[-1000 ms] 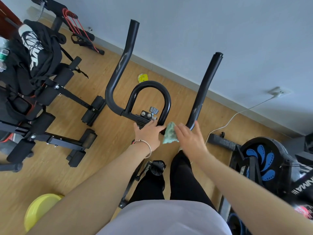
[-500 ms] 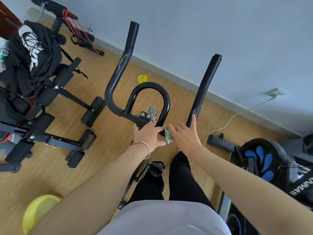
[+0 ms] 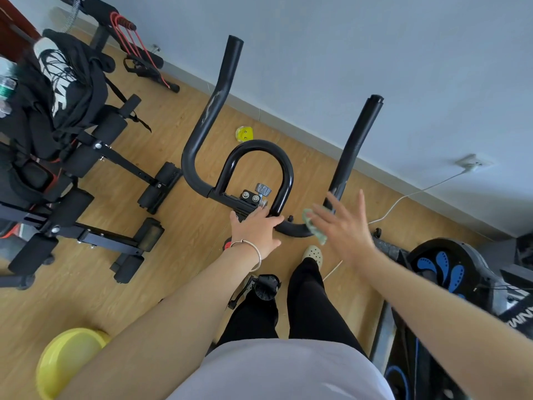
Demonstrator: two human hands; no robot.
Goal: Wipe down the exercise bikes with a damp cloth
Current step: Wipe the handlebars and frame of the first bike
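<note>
bike's handlebar [image 3: 213,105] fills the middle of the frame, two long black horns pointing at the wall and a smaller black loop [image 3: 256,144] between them. left hand [image 3: 256,229] sits right at the centre clamp, fingers curled over the bar and gripping it, thin bracelet [image 3: 253,251] on the wrist. right hand [image 3: 343,226] is just right of it, flat and wide with the fingers spread straight, a bit motion-blurred. the pale green cloth [image 3: 315,226] is under those fingers, against the curved bit of bar at the foot of the right horn [image 3: 357,145]. can't tell how hard it's being pressed.

stuff around: a silver knob [image 3: 263,189] and bolts poke up at the clamp just above the left hand. below the bar you see black trousers, a cream clog [image 3: 313,254] and a pedal [image 3: 266,284]. left side of the frame is a black workout bench [image 3: 95,235] with dark clothes [image 3: 66,90] piled on it, red resistance bands [image 3: 127,36] beyond that in the upper left. small yellow smiley thing [image 3: 244,133] on the wood floor past the loop, yellow bowl [image 3: 66,362] in the lower left corner. on the right, a white cable [image 3: 403,197] runs from a wall socket [image 3: 470,163] down behind the right hand, and a second machine [image 3: 444,267] with a blue pattern sits close in at the right edge.
</note>
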